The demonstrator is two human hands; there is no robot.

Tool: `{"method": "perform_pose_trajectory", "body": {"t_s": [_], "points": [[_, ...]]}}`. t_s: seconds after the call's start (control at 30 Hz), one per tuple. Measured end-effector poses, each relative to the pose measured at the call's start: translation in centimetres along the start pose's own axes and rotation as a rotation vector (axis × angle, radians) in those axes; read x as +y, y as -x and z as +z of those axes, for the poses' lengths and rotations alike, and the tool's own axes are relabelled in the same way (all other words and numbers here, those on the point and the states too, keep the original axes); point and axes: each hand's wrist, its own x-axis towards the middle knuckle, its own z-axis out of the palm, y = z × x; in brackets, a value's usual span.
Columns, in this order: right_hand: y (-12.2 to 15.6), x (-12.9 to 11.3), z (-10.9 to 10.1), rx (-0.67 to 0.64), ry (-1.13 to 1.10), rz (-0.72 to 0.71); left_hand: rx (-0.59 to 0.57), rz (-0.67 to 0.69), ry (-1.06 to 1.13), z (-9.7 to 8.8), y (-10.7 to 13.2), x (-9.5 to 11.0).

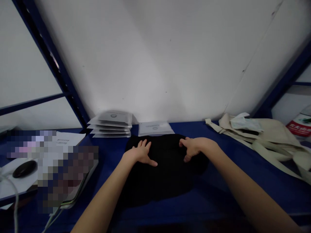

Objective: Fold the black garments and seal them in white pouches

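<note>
A black folded cloth (160, 176) lies on the blue table (230, 181) in front of me. My left hand (141, 152) rests flat on its upper left part, fingers spread and thumb pointing right. My right hand (193, 147) is on the cloth's upper right part, fingers curled and pinching the black fabric near its far edge.
A stack of flat plastic-wrapped packets (111, 124) and a single packet (155, 128) lie against the white wall behind the cloth. A beige canvas bag (267, 139) sprawls at the right. At the left are papers, a black mouse (24, 168) and a cable.
</note>
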Motion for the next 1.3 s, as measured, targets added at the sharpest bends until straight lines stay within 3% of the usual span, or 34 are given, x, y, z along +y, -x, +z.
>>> {"method": "perform_pose_trajectory", "body": {"t_s": [0.27, 0.47, 0.63, 0.87, 1.07, 1.23, 1.3], "points": [[1.3, -1.3, 0.3, 0.062, -0.022, -0.067, -0.011, 0.000, -0.013, 0.0, -0.1, 0.0], [0.9, -3.4, 1.2, 0.041, 0.068, 0.104, -0.004, -0.013, -0.001, 0.1, -0.6, -0.9], [0.7, -3.2, 1.3, 0.037, 0.079, 0.132, -0.017, 0.006, 0.006, -0.2, -0.6, -1.4], [1.5, -0.9, -0.2, 0.041, 0.013, -0.025, 0.000, 0.014, 0.018, -0.4, -0.5, -1.5], [1.9, -1.0, -0.3, 0.283, -0.124, -0.228, 0.015, 0.012, 0.020, -0.4, -0.4, -1.4], [2.9, -3.4, 0.2, -0.045, 0.001, -0.247, 0.000, -0.007, 0.006, -0.5, -0.3, -1.3], [3.1, -4.2, 0.2, -0.096, 0.065, -0.219, -0.010, -0.013, 0.008, -0.5, -0.2, -1.3]]}}
